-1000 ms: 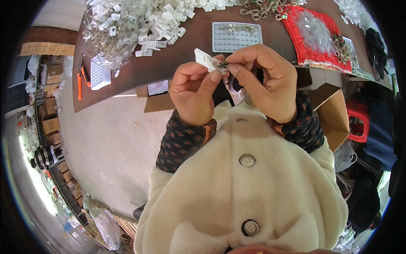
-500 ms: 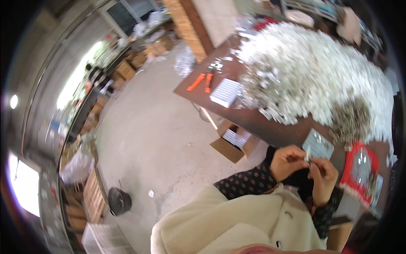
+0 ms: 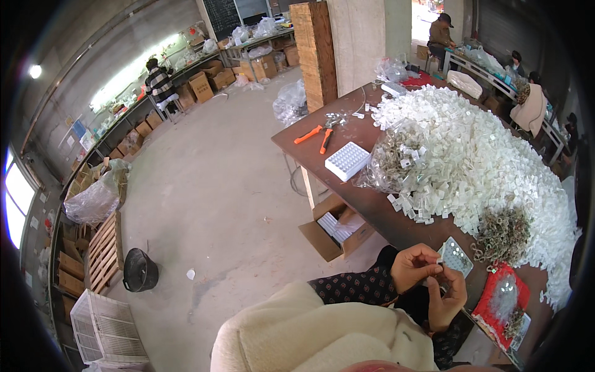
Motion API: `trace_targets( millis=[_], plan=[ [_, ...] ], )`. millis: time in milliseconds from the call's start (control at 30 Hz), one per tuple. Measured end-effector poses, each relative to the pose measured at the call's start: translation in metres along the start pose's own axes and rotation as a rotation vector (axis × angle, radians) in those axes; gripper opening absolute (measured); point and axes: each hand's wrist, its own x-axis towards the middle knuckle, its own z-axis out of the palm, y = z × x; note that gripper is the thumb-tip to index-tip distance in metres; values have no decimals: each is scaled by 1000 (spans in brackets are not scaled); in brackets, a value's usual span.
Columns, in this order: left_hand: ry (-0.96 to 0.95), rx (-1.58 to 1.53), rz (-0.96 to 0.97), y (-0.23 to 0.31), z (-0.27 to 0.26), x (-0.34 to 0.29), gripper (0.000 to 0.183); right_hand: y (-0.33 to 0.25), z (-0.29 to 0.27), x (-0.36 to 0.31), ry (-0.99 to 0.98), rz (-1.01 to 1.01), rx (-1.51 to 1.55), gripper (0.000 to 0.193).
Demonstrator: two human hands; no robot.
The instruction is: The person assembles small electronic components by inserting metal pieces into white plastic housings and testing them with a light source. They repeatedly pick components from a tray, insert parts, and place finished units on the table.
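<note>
My left hand (image 3: 414, 265) and my right hand (image 3: 449, 299) are close together at the edge of a brown table (image 3: 372, 201), low right in the view. Both pinch a small white plastic piece (image 3: 441, 263) between their fingertips. Just beyond the fingers lies a small white tray with round cells (image 3: 457, 256). A heap of small metal rings (image 3: 503, 229) sits behind that tray. A huge pile of white plastic pieces (image 3: 489, 155) covers the table's far side.
A white cell tray (image 3: 347, 160), orange-handled pliers (image 3: 319, 134) and a clear bag of parts (image 3: 396, 158) lie on the table. An open cardboard box (image 3: 334, 228) stands under it. A red tray (image 3: 505, 304), black bucket (image 3: 139, 270), white crate (image 3: 108, 328), and other people at far benches.
The view has swung to the left and up, from looking down at my hands to taking in the workshop floor. My hands stay together on the small piece, now low right.
</note>
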Motion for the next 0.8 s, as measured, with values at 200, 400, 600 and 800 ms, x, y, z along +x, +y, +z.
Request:
trace_targets(
  millis=[200, 400, 600, 800],
  plan=[
    [137, -31, 14, -2, 7, -4, 9, -6, -7, 7, -103, -56, -269, 39],
    [194, -33, -51, -9, 0, -4, 12, -3, -6, 6, -108, 45, -206, 45],
    [263, 145, -36, -6, 10, 2, 17, 7, 1, 10, 82, 245, -57, 18],
    [330, 633, 98, -18, -3, -1, 21, 31, 1, 0, 135, 387, -24, 20]
  ],
)
